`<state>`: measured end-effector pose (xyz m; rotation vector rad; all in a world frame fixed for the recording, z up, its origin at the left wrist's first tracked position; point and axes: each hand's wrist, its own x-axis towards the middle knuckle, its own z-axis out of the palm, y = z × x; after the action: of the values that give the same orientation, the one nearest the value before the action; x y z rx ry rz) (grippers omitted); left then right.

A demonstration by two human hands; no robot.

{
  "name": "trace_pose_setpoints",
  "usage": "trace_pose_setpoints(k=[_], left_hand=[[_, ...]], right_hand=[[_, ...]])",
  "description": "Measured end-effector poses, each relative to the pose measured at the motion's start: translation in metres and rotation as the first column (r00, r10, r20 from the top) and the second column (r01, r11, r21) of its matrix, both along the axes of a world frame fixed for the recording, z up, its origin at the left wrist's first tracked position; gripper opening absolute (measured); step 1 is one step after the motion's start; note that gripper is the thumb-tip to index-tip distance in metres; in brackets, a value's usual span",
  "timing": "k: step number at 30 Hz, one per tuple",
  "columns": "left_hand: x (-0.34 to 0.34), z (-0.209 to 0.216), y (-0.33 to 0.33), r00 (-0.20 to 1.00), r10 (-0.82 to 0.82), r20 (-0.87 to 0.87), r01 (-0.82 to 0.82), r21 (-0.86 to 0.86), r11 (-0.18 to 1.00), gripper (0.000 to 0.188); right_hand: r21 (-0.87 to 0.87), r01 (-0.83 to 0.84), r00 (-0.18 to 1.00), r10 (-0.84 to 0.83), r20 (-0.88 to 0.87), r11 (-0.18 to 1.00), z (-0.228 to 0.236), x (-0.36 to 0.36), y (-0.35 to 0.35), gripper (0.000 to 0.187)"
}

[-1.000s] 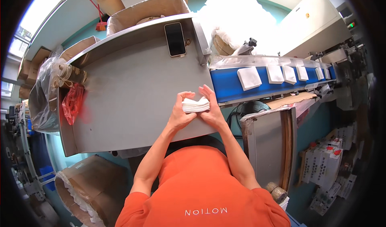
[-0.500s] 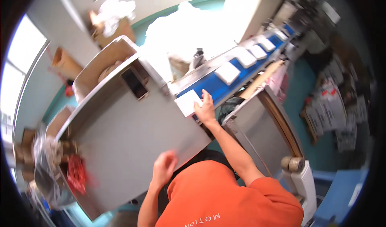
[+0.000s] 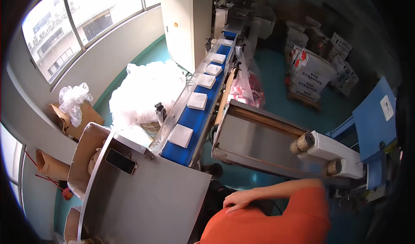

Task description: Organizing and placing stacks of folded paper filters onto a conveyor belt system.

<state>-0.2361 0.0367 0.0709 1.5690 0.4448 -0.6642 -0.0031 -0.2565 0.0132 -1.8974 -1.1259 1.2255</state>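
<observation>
The room is bright on the left, where windows [image 3: 108,11] stand above a pale wall, and darker on the right, where white cartons [image 3: 309,75] are piled over a teal floor [image 3: 270,88]. From my distant post I see a grey table [image 3: 151,196] at the lower left, with a black phone [image 3: 121,161] lying near its raised edge. A blue conveyor belt [image 3: 190,118] runs from this table toward the machinery at the top. On it the white square stacks [image 3: 180,136] lie in one row, apart from each other; the nearest one lies close to the table end, somewhat turned. The right hand [image 3: 237,199] is at the lower middle, well apart from these stacks, and it rests against the front of the orange shirt [image 3: 246,226]. Its fingers are bent and close together, but I cannot tell whether they pinch the cloth. The left hand is outside my view, so I cannot tell how its fingers are. Beside the belt, to the right, stands a metal-topped bench [image 3: 250,136], with tape rolls [image 3: 302,142] near its far end.
</observation>
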Motion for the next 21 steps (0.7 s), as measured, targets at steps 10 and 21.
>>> trace_pose_setpoints(k=[10, 21], left_hand=[[0.012, -0.075, -0.031, 0.922, -0.201, 0.331, 0.165, 0.134, 0.977, 0.018], [0.115, -0.054, -0.117, 0.727, -0.683, -0.072, 0.683, 0.188, 0.706, 0.027]], right_hand=[[-0.462, -0.07, 0.951, 0.199, 0.237, 0.884, 0.014, -0.057, -0.042, 0.024], [-0.158, 0.293, 0.926, -0.239, 0.291, 0.943, -0.003, -0.097, -0.154, 0.022]])
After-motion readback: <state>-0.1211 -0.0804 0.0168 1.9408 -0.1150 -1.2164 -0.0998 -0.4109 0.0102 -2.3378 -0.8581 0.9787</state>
